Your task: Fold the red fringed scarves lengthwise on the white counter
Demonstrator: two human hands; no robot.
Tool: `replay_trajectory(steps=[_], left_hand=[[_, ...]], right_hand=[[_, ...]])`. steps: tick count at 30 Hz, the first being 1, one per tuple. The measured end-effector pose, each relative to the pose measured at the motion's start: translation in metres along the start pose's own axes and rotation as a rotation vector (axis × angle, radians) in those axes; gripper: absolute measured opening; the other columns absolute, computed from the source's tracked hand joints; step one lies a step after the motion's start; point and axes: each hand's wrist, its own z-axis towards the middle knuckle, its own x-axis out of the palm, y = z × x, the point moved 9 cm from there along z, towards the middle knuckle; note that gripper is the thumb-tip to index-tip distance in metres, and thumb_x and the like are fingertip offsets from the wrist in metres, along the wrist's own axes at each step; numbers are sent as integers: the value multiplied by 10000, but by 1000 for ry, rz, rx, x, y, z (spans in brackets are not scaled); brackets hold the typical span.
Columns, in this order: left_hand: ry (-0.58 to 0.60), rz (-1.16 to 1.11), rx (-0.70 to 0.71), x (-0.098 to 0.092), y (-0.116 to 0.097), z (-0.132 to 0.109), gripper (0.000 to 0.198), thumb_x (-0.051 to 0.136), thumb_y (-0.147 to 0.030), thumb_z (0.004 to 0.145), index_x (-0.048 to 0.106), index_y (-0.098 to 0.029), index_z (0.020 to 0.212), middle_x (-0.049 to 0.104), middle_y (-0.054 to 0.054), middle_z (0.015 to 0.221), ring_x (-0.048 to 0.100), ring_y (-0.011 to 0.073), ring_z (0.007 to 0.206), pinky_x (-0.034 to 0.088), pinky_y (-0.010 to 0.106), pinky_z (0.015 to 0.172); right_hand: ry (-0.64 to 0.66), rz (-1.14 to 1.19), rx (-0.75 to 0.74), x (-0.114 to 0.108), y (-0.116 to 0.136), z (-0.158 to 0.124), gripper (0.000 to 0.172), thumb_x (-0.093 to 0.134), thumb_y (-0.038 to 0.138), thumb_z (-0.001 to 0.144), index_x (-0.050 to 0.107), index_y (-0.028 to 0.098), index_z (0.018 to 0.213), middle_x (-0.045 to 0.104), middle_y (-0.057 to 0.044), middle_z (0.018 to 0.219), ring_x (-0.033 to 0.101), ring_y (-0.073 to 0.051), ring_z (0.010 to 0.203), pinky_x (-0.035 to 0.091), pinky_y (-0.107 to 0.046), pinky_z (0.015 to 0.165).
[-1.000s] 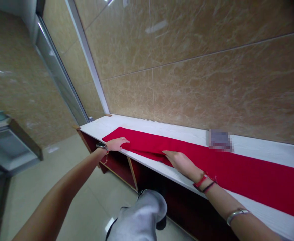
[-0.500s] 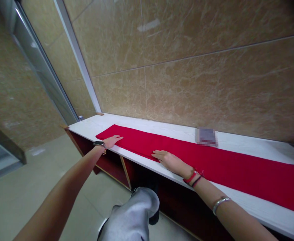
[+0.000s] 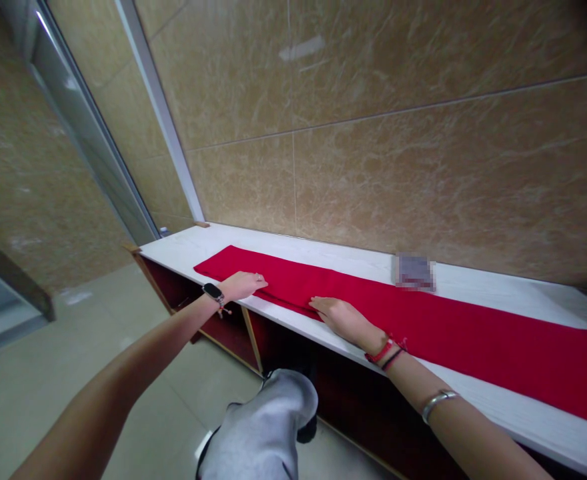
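Note:
A long red cloth lies flat along a white shelf top against the tiled wall. My left hand rests flat on the cloth near its left end, fingers stretched out. My right hand lies palm down on the cloth's near edge, a little to the right, fingers flat. Both hands press on the fabric and hold nothing. A watch sits on my left wrist, and red and black bands and a silver bangle on my right arm.
A small blurred grey object sits on the shelf top behind the cloth. Dark red cabinet compartments open below the shelf. My knee in light grey trousers shows low in the middle. A metal-framed door stands at the left.
My left hand has slid to the right along the cloth, closer to my right hand. My right hand has stayed nearly where it was on the near edge.

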Motion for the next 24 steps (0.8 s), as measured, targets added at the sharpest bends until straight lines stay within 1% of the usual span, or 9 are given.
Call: replay_trajectory(steps=[4, 6, 9, 11, 14, 16, 18, 22, 24], left_hand=[[-63, 64, -58, -6, 9, -10, 420, 362, -38, 851, 534, -207, 1195, 573, 78, 1215, 546, 180, 1087, 424, 274, 881], [-64, 46, -43, -2, 9, -19, 431, 360, -27, 851, 524, -210, 1205, 561, 63, 1238, 530, 171, 1114, 414, 272, 905], [-12, -8, -8, 11, 6, -30, 455, 372, -3, 836, 526, -222, 1203, 552, 42, 1252, 540, 148, 1105, 406, 256, 924], [-1, -30, -3, 17, 5, -34, 463, 380, 1, 830, 525, -224, 1207, 547, 40, 1256, 549, 143, 1094, 409, 255, 926], [-38, -27, -36, 13, 10, -34, 442, 375, -20, 839, 536, -211, 1204, 573, 48, 1223, 557, 150, 1083, 422, 265, 920], [-95, -16, -77, 6, 16, -32, 410, 359, -59, 863, 542, -196, 1203, 581, 56, 1212, 554, 155, 1087, 423, 274, 924], [-134, -13, -79, 2, 18, -31, 377, 354, -103, 883, 557, -189, 1189, 590, 58, 1200, 551, 159, 1090, 418, 284, 935], [-84, -31, 29, 16, 9, -33, 330, 409, -116, 869, 590, -188, 1135, 611, 46, 1170, 556, 154, 1079, 406, 281, 949], [-88, -40, 37, 19, 9, -35, 315, 428, -118, 859, 595, -182, 1118, 621, 49, 1153, 562, 153, 1064, 409, 279, 943]], right_hand=[[-81, 55, 54, -13, -4, -2, 336, 360, 159, 905, 568, 116, 1165, 598, -122, 1180, 563, -179, 1079, 439, -306, 942], [-68, 66, -10, -12, 1, -2, 335, 364, 172, 907, 570, 110, 1164, 594, -117, 1188, 544, -179, 1105, 426, -306, 960], [13, 29, -143, -3, 11, -4, 332, 379, 162, 897, 582, 106, 1154, 583, -117, 1203, 502, -193, 1154, 401, -326, 986], [34, 7, -172, -1, 13, -5, 334, 385, 160, 892, 580, 105, 1158, 579, -122, 1207, 495, -202, 1162, 400, -337, 988], [1, 24, -102, -5, 8, -4, 339, 366, 174, 906, 575, 98, 1162, 592, -129, 1186, 533, -204, 1118, 426, -338, 961], [-65, 53, -13, -13, 0, -4, 349, 349, 188, 916, 560, 98, 1179, 599, -133, 1176, 568, -195, 1072, 453, -324, 930], [-114, 73, 8, -19, -2, -4, 345, 356, 189, 915, 559, 112, 1182, 599, -125, 1179, 570, -186, 1069, 454, -316, 930], [-10, 49, -200, -10, 15, -6, 311, 416, 149, 872, 614, 130, 1112, 608, -119, 1167, 537, -205, 1114, 433, -351, 960], [22, 31, -239, -5, 16, -7, 314, 426, 143, 861, 619, 121, 1107, 608, -129, 1163, 542, -219, 1108, 440, -366, 952]])
